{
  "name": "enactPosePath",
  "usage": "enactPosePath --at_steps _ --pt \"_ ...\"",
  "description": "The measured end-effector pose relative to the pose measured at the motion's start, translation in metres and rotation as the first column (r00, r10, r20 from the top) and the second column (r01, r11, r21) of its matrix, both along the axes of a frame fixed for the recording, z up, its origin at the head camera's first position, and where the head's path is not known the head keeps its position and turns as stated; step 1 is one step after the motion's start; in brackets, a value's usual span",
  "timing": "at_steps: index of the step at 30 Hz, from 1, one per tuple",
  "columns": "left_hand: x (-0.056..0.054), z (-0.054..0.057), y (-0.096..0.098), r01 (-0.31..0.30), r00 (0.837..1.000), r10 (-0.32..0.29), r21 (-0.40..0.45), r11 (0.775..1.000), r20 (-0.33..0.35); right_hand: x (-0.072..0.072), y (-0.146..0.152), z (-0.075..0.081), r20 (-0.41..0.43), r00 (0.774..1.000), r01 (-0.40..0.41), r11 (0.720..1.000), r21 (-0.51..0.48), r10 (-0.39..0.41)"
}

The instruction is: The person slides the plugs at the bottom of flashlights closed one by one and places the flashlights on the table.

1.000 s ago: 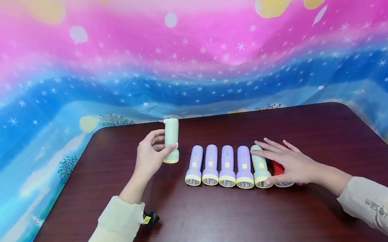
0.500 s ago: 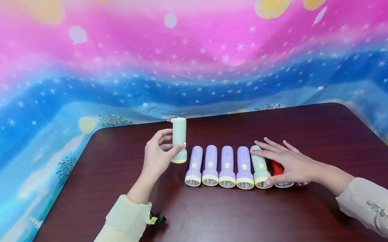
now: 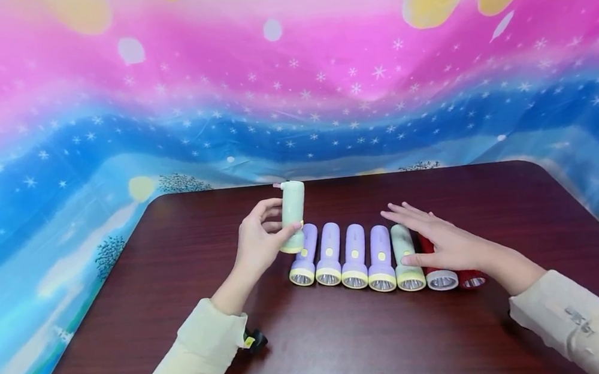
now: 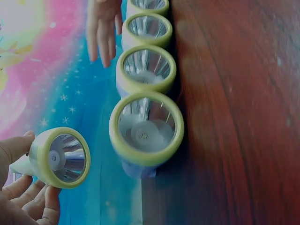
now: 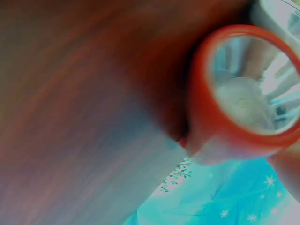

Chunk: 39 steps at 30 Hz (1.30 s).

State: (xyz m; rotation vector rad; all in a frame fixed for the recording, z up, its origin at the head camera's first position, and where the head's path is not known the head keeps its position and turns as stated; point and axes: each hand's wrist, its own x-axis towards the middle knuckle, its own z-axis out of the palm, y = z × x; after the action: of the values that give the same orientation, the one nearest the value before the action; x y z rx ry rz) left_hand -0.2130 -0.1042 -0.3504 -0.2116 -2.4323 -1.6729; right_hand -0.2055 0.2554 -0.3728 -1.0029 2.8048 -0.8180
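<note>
My left hand (image 3: 261,239) grips a pale green flashlight (image 3: 293,202), head down, at the left end of a row of lying flashlights. It overlaps the leftmost purple flashlight (image 3: 303,268) in the head view. In the left wrist view, thumb and fingers hold the green flashlight (image 4: 41,154), its lens facing the camera. My right hand (image 3: 445,242) spreads over the row's right end, fingers straight, partly hiding another green flashlight (image 3: 402,237), a red one with a silver rim (image 3: 442,280) and a darker red one (image 3: 473,281). A red flashlight (image 5: 201,103) fills much of the right wrist view.
More purple flashlights (image 3: 355,242) lie side by side between the hands, lens ends toward me. They rest on a dark reddish-brown table (image 3: 348,351). A colourful backdrop cloth (image 3: 290,91) hangs behind the table. A black object (image 3: 257,340) shows at the left cuff.
My left hand has moved right with the green flashlight, up to the leftmost purple one. My right hand's fingers have shifted back and off the lying green flashlight, showing more of the red ones.
</note>
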Motion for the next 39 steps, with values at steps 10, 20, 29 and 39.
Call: enactPosePath --at_steps 10,20,29,39 --pt "0.002 -0.002 0.017 0.004 1.000 -0.003 0.048 0.999 -0.013 -0.015 -0.022 0.019 0.063 0.997 0.048 0.994 -0.095 -0.043" --pt "0.004 -0.003 0.031 0.001 0.999 0.002 0.084 0.996 -0.033 -0.022 -0.052 0.028 0.089 0.995 0.056 0.974 -0.220 -0.037" --pt "0.006 -0.005 0.036 0.018 0.999 -0.013 0.116 0.993 -0.047 -0.030 -0.076 0.033 0.086 0.996 0.032 0.932 -0.361 -0.001" --pt "0.006 -0.008 0.045 0.038 0.998 -0.031 0.117 0.992 -0.062 -0.036 -0.095 0.038 0.127 0.991 0.038 0.869 -0.493 0.029"
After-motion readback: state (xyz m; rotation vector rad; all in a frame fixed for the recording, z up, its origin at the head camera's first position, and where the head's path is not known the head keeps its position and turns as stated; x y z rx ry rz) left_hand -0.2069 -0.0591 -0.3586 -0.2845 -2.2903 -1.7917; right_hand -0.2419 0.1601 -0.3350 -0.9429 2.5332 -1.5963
